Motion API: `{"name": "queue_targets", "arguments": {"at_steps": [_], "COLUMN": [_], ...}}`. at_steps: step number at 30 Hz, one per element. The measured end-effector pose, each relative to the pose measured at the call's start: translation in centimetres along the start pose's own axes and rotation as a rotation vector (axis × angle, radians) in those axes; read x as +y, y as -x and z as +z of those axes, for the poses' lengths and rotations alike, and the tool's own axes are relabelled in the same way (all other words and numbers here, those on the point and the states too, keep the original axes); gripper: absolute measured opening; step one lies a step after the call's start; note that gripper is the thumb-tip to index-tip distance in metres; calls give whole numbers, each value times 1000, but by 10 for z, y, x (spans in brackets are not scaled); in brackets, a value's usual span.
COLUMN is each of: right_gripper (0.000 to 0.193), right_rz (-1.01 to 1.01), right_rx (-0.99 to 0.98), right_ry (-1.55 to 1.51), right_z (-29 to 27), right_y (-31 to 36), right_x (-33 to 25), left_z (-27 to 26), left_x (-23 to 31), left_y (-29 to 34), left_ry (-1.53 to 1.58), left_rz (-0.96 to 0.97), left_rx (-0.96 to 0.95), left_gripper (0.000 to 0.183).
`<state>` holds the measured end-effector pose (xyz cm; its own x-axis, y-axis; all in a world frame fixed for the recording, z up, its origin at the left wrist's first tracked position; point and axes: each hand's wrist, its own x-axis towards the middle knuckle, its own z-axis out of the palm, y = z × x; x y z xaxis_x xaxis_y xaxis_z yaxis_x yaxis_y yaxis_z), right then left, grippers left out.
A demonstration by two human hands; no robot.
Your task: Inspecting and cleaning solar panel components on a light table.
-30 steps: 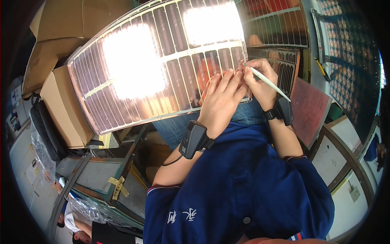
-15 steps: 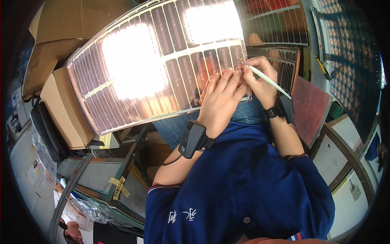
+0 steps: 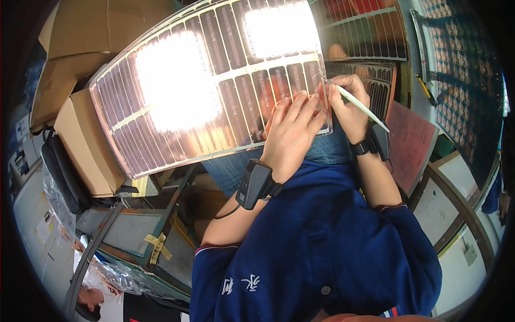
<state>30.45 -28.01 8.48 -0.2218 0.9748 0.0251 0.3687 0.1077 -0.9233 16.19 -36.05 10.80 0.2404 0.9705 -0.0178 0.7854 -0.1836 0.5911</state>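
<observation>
A large, glossy, clear-edged panel [image 3: 229, 102] patterned with rows of dark strips lies tilted before me, two bright glare patches washing out part of it. My left hand [image 3: 292, 126] rests on its lower right part, fingers stretched out flat. At the panel's right edge, my right hand [image 3: 352, 110] pinches a slim white pen-shaped tool [image 3: 366, 109]. The tool's thin tip points left, close to that edge; whether it touches the panel I cannot tell. Black devices are strapped to both wrists.
Cardboard boxes [image 3: 86, 142] stand on the left. More strip-patterned panels [image 3: 370, 32] lie beyond the right edge, with a reddish board [image 3: 410, 142] nearer. A yellow-and-black cutter [image 3: 426, 90] lies far right. At lower left are a taped frame [image 3: 155, 248], plastic wrap and another person [image 3: 94, 290].
My right hand has shifted slightly right with the white tool, its tip moving from over the panel to its edge. My left hand stays put. The other person's head has moved at lower left.
</observation>
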Motion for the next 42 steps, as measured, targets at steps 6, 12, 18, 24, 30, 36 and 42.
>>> {"name": "queue_targets", "arguments": {"at_steps": [6,12,18,24,30,36,42], "right_gripper": [11,9,9,10,10,10,8], "right_rz": [65,85,43,35,45,73,87], "right_rx": [-64,-88,-46,-62,-133,-180,-71], "right_ry": [38,110,100,77,148,129,20], "right_z": [2,2,6,6,1,-3,-1], "right_y": [0,-3,-4,-7,-12,-11,-4], "right_x": [-12,-8,-8,-6,-12,-14,-8], "left_z": [0,1,2,2,1,1,0], "left_x": [0,0,-1,-1,0,0,0], "left_y": [-1,0,1,0,-1,-1,-1], "left_ry": [1,2,-9,6,7,11,18], "left_rz": [3,1,2,-1,2,-3,-6], "left_rx": [18,21,13,21,29,30,18], "left_gripper": [53,55,55,54,53,54,54]}}
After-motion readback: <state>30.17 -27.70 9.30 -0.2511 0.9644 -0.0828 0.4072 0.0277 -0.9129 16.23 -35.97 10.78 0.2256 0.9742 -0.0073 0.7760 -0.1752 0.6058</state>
